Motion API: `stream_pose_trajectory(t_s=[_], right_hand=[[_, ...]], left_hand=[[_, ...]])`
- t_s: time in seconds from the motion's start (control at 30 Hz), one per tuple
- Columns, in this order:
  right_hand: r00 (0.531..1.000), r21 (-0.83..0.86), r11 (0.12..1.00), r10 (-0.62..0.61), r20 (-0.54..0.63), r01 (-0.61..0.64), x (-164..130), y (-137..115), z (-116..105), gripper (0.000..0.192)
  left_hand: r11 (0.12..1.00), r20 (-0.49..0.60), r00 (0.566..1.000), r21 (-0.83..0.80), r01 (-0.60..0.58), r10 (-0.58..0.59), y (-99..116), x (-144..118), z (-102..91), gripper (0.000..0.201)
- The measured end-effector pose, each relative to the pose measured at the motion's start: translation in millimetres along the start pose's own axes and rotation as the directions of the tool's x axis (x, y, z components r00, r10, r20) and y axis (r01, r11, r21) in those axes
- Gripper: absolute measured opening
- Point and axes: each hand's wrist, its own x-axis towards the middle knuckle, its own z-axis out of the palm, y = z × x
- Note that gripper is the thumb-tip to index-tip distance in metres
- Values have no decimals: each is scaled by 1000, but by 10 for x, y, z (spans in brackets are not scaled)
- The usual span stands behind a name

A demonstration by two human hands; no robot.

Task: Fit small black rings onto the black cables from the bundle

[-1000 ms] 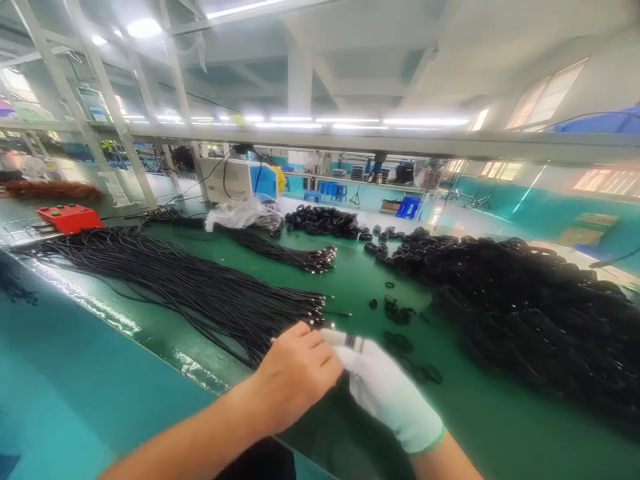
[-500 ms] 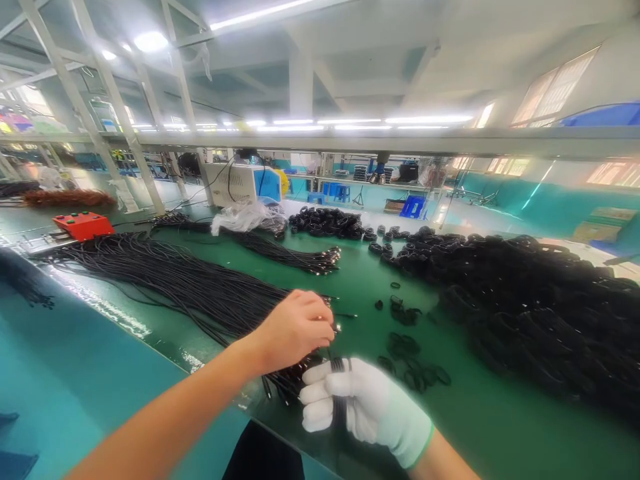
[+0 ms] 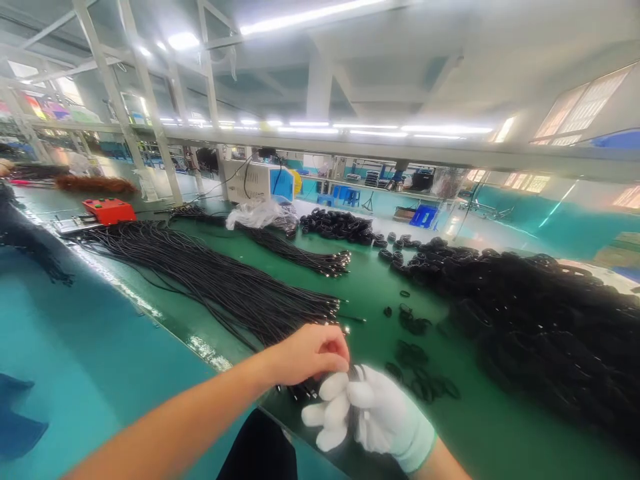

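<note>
Black thin cables (image 3: 350, 400) sat clenched in your gloved right hand (image 3: 373, 417); your bare left hand (image 3: 313, 350) pinched their ends. At ten o'clock, a large loose black cable bundle (image 3: 215, 287) lay unworked; coiled black cables (image 3: 525, 313) heaped at two o'clock.

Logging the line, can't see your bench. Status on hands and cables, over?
Left hand bare, pinching cable ends at the gloved right hand. Right fist shut on a black cable bundle. Loose black cables spread just behind; nothing blocking.
</note>
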Motion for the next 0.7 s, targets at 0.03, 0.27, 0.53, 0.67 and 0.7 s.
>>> stream_pose_trajectory(t_s=[0.03, 0.27, 0.53, 0.67, 0.7], right_hand=[[1000, -38, 999, -16, -17, 15, 10, -10, 16, 41], [998, -229, 972, -45, 50, 55, 43, -22, 191, 31], [996, -480, 875, -17, 92, 59, 258, -111, 265, 22], [985, -553, 818, -95, 146, 161, 515, -184, 278, 23], [981, -568, 803, -104, 163, 179, 555, -193, 299, 25]], left_hand=[[1000, -70, 997, -10, -26, 25, -34, -40, 50, 13], [980, -234, 968, -156, -126, 87, -261, -252, 226, 17], [933, -443, 858, -116, -341, 259, -299, -498, 316, 19], [915, -479, 807, -21, -403, 345, -308, -590, 376, 24], [911, -479, 800, 0, -412, 361, -314, -603, 384, 25]])
